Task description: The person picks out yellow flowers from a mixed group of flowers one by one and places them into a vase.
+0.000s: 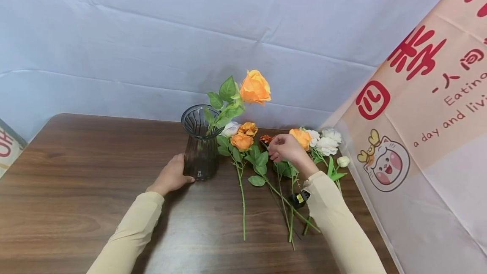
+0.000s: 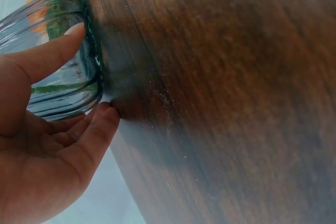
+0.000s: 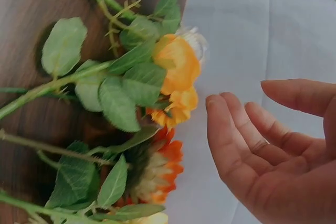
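A dark, ribbed glass vase [image 1: 201, 155] stands upright on the wooden table. My left hand [image 1: 173, 174] grips its lower part, with the thumb [image 2: 50, 56] on one side and the fingers on the other. One orange rose [image 1: 255, 88] stands in the vase, leaning right, its leafy stem over the rim. My right hand [image 1: 287, 149] is above the loose flowers, holding nothing, its fingers [image 3: 220, 135] loosely bent. Below it in the right wrist view are an orange rose [image 3: 178, 64] and a red-orange flower [image 3: 169, 163].
Several artificial flowers lie to the vase's right, among them white blooms [image 1: 327, 143] and a white tulip [image 1: 343, 162], their stems pointing toward the front. A white cloth [image 1: 152, 54] hangs behind the table [image 1: 95, 189]. At the right hangs a printed banner [image 1: 430, 109].
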`<state>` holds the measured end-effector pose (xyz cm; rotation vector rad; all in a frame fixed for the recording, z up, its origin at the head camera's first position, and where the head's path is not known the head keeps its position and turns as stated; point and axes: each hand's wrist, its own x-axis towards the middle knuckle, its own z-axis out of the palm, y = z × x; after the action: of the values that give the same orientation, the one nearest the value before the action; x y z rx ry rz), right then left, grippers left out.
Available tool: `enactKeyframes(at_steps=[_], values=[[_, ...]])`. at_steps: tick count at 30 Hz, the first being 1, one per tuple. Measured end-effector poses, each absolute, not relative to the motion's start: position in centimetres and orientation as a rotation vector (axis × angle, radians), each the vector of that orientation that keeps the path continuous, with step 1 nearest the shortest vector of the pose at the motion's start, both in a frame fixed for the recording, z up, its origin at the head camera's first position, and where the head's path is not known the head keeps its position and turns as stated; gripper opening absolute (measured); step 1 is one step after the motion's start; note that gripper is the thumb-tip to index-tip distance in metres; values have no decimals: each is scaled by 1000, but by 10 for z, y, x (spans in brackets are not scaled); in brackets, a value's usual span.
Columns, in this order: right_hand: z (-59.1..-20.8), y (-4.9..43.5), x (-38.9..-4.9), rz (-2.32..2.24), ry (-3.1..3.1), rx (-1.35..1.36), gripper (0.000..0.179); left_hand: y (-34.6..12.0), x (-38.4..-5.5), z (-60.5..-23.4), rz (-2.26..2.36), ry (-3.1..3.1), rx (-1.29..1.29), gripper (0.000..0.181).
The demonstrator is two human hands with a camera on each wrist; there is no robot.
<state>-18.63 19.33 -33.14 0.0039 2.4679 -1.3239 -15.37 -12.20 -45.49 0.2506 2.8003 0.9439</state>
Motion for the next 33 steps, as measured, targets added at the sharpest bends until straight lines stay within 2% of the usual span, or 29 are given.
enactKeyframes(at_steps=[12,23,33], values=[[-347,216,-182,-1322,2431,70,12,-122,-154,-455,953,2808,265,76],[-361,237,-180,-1302,2435,113,20,-122,-152,-453,967,2795,248,76],[-373,255,-176,-1254,2434,258,20,-122,-153,-454,973,2801,256,76]])
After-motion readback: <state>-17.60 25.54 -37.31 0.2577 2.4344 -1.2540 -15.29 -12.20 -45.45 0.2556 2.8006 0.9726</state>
